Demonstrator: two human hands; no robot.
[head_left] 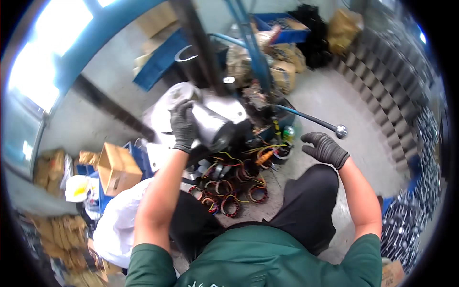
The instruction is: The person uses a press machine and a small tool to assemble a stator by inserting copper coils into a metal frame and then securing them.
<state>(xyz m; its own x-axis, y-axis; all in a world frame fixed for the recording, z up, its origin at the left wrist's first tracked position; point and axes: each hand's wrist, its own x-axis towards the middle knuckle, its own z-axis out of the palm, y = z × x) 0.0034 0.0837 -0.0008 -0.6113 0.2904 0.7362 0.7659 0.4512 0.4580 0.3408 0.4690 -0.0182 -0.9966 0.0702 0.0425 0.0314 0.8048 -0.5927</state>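
Green shirt (260,256); metal cylinder (209,123) beside left grip (183,125).

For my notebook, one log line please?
Left gloved hand: at metal cylinder | right gloved hand: empty, near ball-ended lever | wire-wound rings: between knees

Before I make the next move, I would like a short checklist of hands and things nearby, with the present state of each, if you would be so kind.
1. Gloves on both hands: ok; left hand and right hand are in dark gloves.
2. Left hand's hold on the cylinder: cannot tell; the hand is at its side, but blurred.
3. Right hand free: ok; it holds nothing.
4. Right hand apart from the lever: ok; a gap shows below its knob.
5. Area before the knees uncluttered: not ok; rings with loose wires lie there.
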